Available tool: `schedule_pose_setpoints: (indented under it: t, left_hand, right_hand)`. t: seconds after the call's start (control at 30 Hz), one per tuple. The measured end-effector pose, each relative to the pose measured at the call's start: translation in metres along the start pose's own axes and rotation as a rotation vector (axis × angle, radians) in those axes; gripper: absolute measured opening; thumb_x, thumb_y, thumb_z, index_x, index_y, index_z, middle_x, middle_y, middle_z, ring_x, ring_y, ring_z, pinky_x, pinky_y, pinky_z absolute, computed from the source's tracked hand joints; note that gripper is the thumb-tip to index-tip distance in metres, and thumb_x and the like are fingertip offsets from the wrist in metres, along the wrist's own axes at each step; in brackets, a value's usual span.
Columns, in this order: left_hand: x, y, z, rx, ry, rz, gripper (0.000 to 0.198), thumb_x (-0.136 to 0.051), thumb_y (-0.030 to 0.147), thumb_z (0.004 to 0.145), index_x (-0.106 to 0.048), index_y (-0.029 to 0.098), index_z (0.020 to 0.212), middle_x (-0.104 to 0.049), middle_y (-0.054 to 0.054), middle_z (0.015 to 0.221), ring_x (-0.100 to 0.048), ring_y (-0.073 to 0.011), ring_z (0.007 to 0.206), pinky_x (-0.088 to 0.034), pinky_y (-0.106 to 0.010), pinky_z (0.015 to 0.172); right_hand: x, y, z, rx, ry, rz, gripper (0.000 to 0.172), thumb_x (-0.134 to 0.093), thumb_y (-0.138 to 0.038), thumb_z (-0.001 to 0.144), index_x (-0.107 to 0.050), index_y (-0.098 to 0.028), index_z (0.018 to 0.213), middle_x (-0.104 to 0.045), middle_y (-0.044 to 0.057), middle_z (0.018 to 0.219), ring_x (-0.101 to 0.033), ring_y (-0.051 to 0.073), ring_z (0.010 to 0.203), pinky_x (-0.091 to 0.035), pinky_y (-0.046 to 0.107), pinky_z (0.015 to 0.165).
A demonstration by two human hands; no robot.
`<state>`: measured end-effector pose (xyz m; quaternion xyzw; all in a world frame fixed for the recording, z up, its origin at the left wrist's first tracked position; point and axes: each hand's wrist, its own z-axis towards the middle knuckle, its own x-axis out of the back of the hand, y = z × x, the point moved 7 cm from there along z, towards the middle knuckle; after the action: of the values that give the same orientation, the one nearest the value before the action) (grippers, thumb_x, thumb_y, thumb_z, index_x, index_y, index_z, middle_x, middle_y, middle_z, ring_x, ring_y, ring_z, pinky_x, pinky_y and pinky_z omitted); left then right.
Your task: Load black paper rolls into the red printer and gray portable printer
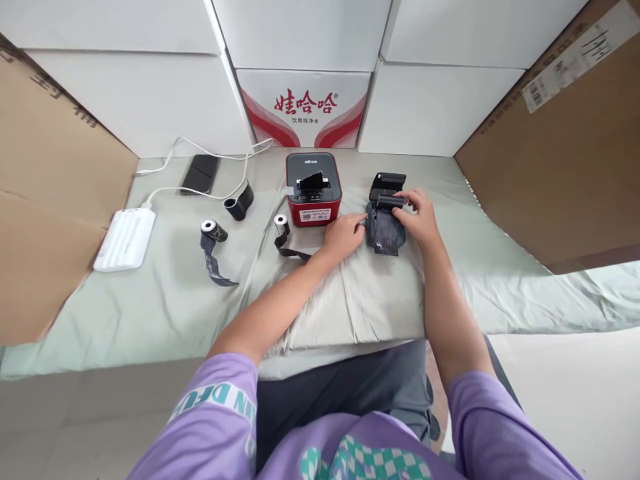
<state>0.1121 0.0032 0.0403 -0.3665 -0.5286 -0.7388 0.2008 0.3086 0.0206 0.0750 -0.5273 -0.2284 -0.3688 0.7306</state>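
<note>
A small dark portable printer [371,230] stands on the cloth with its lid [389,180] raised. A black paper roll [389,201] lies across its opening, and a strip [387,233] hangs from it over the printer's front. The thumb and fingers of my right hand [419,217] pinch the roll's right end. My left hand [344,237] is at the printer's left side, index finger stretched out to its edge and other fingers curled, with nothing visible in it. Left of this hand is a red and black desktop printer [314,197], black paper sticking out of its slot.
Partly unrolled black paper rolls [214,231] [240,203] [281,227] lie to the left. Farther left are a phone [201,175] and a white power bank [125,240] with a cable [200,191]. White boxes [305,110] line the back; cardboard [560,160] stands at both sides.
</note>
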Motion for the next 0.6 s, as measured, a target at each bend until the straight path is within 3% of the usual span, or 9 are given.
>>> schedule_pose_setpoints:
  t: [0.3, 0.5, 0.6]
  left_hand:
    - [0.0, -0.001, 0.0, 0.007, 0.005, -0.007, 0.046, -0.049, 0.017, 0.097, -0.072, 0.027, 0.136, -0.074, -0.001, 0.136, -0.067, -0.0204, 0.126, -0.052, -0.029, 0.104]
    - [0.0, -0.001, 0.0, -0.012, 0.031, -0.013, 0.046, -0.051, 0.016, 0.096, -0.073, 0.026, 0.135, -0.075, -0.001, 0.133, -0.069, -0.0213, 0.122, -0.053, -0.03, 0.102]
    - [0.0, 0.0, -0.001, -0.009, 0.022, -0.015, 0.047, -0.05, 0.017, 0.096, -0.072, 0.026, 0.137, -0.075, -0.001, 0.134, -0.068, -0.0208, 0.123, -0.053, -0.029, 0.103]
  right_hand:
    - [-0.016, 0.018, -0.001, -0.061, -0.05, 0.037, 0.04, -0.062, -0.027, 0.076, -0.075, -0.02, 0.114, -0.056, 0.012, 0.111, -0.056, 0.029, 0.118, -0.047, 0.047, 0.109]
    - [-0.018, 0.022, 0.0, -0.098, -0.064, 0.113, 0.037, -0.062, -0.026, 0.073, -0.075, -0.02, 0.108, -0.056, 0.01, 0.109, -0.058, 0.025, 0.107, -0.048, 0.044, 0.106]
    - [-0.015, 0.026, 0.001, -0.165, 0.018, 0.158, 0.033, -0.061, -0.026, 0.074, -0.069, -0.021, 0.106, -0.06, 0.009, 0.113, -0.058, 0.022, 0.102, -0.05, 0.04, 0.103]
